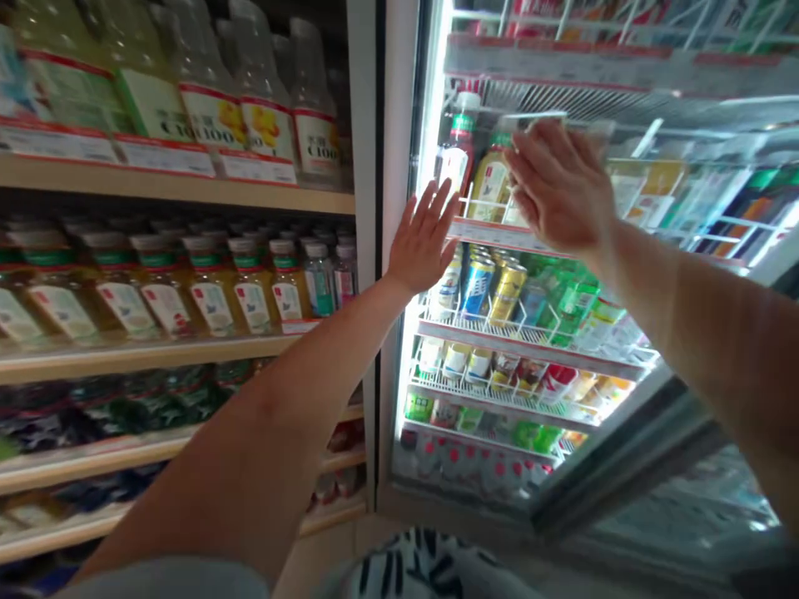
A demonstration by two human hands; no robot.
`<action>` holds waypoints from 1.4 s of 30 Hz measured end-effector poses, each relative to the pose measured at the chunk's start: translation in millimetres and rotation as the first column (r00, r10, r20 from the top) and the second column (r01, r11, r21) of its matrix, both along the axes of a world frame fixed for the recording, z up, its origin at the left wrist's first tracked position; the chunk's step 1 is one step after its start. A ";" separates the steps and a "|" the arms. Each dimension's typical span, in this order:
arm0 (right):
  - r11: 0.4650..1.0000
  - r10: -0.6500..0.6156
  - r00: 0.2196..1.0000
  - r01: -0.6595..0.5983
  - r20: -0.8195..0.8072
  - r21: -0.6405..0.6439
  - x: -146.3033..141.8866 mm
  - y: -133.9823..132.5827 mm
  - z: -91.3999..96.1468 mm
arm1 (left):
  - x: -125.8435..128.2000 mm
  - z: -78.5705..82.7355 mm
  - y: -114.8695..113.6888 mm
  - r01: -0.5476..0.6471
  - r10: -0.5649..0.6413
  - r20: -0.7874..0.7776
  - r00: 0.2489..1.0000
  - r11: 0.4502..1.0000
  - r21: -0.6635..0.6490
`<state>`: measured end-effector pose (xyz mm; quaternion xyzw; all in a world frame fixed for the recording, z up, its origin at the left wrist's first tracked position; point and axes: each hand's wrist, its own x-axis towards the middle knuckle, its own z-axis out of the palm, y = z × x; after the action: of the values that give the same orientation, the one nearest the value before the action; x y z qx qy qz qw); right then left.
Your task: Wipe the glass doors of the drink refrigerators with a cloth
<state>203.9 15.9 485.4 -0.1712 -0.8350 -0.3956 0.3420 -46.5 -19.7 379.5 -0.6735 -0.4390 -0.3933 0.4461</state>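
Both my arms reach into an open drinks fridge [399, 249]. My left hand [424, 237] is open, its fingers stretched upward, beside the left end of the wire shelf [499, 237] that carries a red-labelled bottle [458, 150] and a yellow-labelled bottle [491, 175]. My right hand [562, 195] is raised higher in front of that same shelf, back toward me. Its fingers curl round a pale, clear thing [562, 123] that is too blurred to name. Blue and gold cans [493, 287] stand on the shelf just under both hands.
The fridge's glass door [655, 453] swings open at the lower right. Left of the fridge, wooden shelves [156, 187] hold rows of bottled drinks, with yellow tea bottles [205, 291] on the middle shelf. Lower fridge shelves carry green bottles, cups and cans.
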 end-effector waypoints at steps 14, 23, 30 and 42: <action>0.978 -0.202 0.959 0.206 -0.198 0.000 -8.2 -0.3 -44.9 | 2.9 -10.5 5.1 0.087 -0.078 0.081 0.994 0.990 -0.112; 0.976 -0.213 0.954 0.195 -0.212 -0.101 -6.3 2.4 -105.0 | 3.5 -10.2 3.8 0.121 -0.112 0.091 0.990 0.988 -0.100; 0.953 -0.292 0.799 0.288 -0.525 -0.092 -1.5 3.4 -70.8 | 6.2 -8.5 -0.3 0.091 -0.074 0.107 0.991 0.983 -0.162; 0.967 -0.254 0.779 0.224 -0.574 -0.125 -25.7 -6.9 -79.8 | 7.7 -6.7 0.7 0.223 -0.172 0.220 0.960 0.946 -0.234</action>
<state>178.2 8.9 405.7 -0.3973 -0.6701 -0.3430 0.5249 -38.8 -19.0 372.7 -0.7242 -0.4580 -0.4405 0.2676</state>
